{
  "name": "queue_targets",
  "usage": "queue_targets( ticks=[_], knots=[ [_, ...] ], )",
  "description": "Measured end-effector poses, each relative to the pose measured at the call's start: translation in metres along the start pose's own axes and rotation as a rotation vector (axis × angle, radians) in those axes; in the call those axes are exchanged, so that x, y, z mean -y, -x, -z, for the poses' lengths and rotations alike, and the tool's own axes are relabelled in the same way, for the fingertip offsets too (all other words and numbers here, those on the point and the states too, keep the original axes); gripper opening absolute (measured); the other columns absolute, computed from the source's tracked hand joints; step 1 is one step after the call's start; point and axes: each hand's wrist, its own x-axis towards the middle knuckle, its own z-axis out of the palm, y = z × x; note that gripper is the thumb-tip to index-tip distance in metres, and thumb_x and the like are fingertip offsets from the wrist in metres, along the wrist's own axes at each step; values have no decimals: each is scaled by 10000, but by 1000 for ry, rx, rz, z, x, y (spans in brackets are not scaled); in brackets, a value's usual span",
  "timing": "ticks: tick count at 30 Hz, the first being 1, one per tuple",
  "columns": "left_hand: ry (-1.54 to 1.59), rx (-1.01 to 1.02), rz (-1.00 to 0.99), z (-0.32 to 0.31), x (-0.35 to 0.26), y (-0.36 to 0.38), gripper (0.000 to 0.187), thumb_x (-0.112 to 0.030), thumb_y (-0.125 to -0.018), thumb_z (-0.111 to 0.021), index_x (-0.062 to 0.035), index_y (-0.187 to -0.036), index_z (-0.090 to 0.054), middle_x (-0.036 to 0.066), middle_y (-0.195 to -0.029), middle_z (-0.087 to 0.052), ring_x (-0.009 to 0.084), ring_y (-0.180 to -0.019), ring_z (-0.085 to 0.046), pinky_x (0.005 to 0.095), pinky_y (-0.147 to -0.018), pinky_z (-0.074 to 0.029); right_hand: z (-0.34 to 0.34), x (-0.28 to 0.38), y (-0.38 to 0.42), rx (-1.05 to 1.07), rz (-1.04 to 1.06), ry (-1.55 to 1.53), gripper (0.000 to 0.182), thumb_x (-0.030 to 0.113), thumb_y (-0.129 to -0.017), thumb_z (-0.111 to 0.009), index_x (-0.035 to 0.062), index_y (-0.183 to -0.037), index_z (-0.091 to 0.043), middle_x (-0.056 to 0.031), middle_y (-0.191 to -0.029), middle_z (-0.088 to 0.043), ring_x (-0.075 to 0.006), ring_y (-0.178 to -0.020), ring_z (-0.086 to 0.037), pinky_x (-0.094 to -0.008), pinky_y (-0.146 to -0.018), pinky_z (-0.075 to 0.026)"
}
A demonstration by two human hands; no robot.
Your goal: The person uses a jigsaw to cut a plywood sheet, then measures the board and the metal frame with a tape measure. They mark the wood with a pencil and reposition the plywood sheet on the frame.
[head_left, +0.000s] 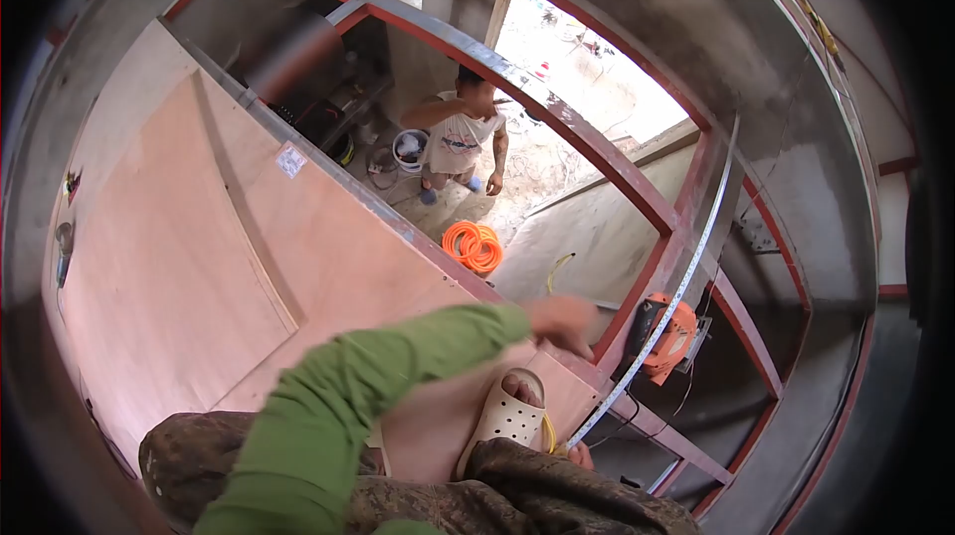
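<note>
My left hand point(562, 324), in a green sleeve, reaches across to the corner of the plywood sheet point(338, 286), beside a red-edged steel beam. Motion smears its fingers. Low down by my knee, my right hand point(579, 455) is closed at the lower end of a tape measure point(686, 281); my trouser leg hides part of this hand. The tape's pale blade runs out in a long curve to the upper right along the frame. An orange power tool point(671, 338) lies on the beam, partly behind the blade. My foot in a white clog point(507, 418) rests on the plywood.
Red and grey steel beams point(517, 83) frame an opening over a lower floor. Down there stands a person point(463, 132) near a white bucket point(409, 149) and a coiled orange hose point(473, 247). Another gap lies right of the power tool, with thin cables hanging.
</note>
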Motion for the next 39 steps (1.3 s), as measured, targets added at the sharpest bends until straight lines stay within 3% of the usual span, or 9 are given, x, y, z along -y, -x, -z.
queue_targets(
  ticks=[2,4,6,16,26,30,32,35,39],
  knots=[
    [-197,-212,67,9,78,0,722,-590,-805,-658,48,-1142,-628,245,-1195,-631,353,-1133,-610,472,-941,-499,-9,13,5,-2,-28,-50,340,164,-935,-557,-17,-1221,-529,-77,-778,-638,-138,-664,-618,-300,-616,-514],
    [-150,-300,332,47,113,47,605,-555,-797,-686,-17,-1074,-676,188,-1058,-690,365,-998,-663,467,-849,-531,-23,44,7,-3,-81,-117,352,164,-925,-572,-13,-1225,-522,-80,-791,-639,-143,-680,-621,-304,-630,-517],
    [-574,-303,458,74,157,86,453,-412,-800,-721,-37,-1053,-690,193,-998,-700,366,-943,-683,462,-810,-551,-29,56,6,1,-103,-139,366,164,-915,-587,-9,-1229,-515,-83,-803,-640,-149,-695,-623,-308,-645,-520],
    [-767,-221,655,105,187,304,365,-344,-807,-733,-22,-961,-654,204,-941,-672,376,-943,-653,481,-826,-525,-44,78,-5,23,-143,-181,454,164,-863,-661,10,-1250,-480,-99,-865,-646,-174,-773,-637,-328,-719,-535],
    [-623,-480,925,61,294,320,967,-607,-631,-810,47,-1287,-531,280,-1211,-591,423,-1068,-613,485,-903,-509,-34,103,4,81,-155,-68,559,163,-812,-735,29,-1270,-444,-114,-927,-652,-200,-851,-651,-348,-793,-550],
    [-522,-523,1118,25,276,304,1328,-682,-519,-833,165,-1403,-321,359,-1414,-385,528,-1194,-504,485,-977,-484,-33,180,1,151,-386,438,549,172,-799,-737,39,-1233,-429,-141,-977,-639,-181,-881,-634,-332,-764,-528],
    [-505,-507,1088,15,309,300,1408,-700,-501,-835,211,-1405,-257,372,-1419,-358,546,-1225,-470,490,-978,-484,-28,146,-30,180,70,523,471,115,-790,-699,14,-1171,-441,-116,-914,-614,-157,-749,-630,-288,-677,-518],
    [-523,-579,995,-2,328,294,1393,-649,-497,-869,253,-1364,-256,401,-1393,-331,554,-1229,-451,493,-1011,-455,-63,222,-75,348,-172,-292,279,45,-816,-617,19,-1048,-463,-120,-881,-595,-267,-789,-695,-371,-659,-587],
    [-441,-526,984,7,321,292,1376,-556,-482,-910,275,-1347,-237,406,-1408,-252,545,-1187,-455,485,-1044,-417,-130,241,-198,575,-70,-459,248,61,-854,-513,-37,-1079,-541,-175,-942,-637,-324,-840,-693,-411,-704,-602]
  ],
)
